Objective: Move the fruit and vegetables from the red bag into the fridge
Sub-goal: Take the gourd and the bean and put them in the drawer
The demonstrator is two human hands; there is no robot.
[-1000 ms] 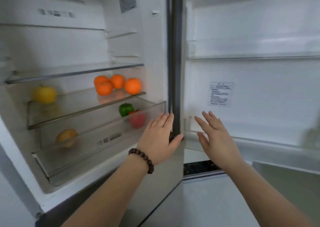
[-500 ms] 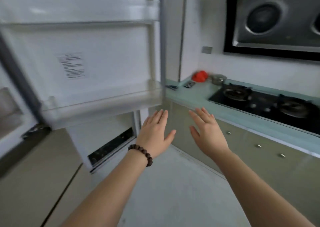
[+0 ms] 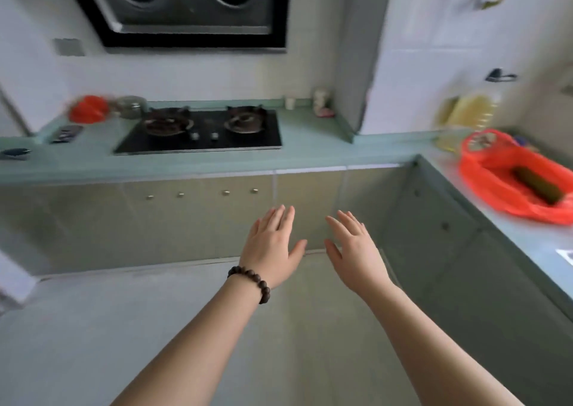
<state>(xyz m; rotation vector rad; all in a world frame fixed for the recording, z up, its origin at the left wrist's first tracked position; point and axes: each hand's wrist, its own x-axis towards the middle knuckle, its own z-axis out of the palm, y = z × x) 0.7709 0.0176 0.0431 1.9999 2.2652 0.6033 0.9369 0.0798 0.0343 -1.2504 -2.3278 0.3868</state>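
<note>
The red bag [image 3: 502, 185] lies open on the right-hand counter [image 3: 527, 241], with a dark green cucumber [image 3: 538, 184] lying inside it. My left hand [image 3: 271, 244], with a bead bracelet on its wrist, and my right hand [image 3: 353, 247] are stretched out in front of me over the floor. Both are empty with fingers apart, well to the left of and below the bag. Only a white corner of the fridge door [image 3: 12, 278] shows at the left edge.
A black gas hob [image 3: 201, 131] sits in the pale green back counter [image 3: 310, 154] under an extractor hood [image 3: 186, 5]. A small red object [image 3: 88, 108] and a glass jar [image 3: 128, 106] stand left of the hob. A yellow oil bottle [image 3: 468, 117] stands behind the bag.
My view has swung right, from the open fridge with its fruit to the kitchen corner. The red bag has come into sight at the right. Both hands stay open and empty.
</note>
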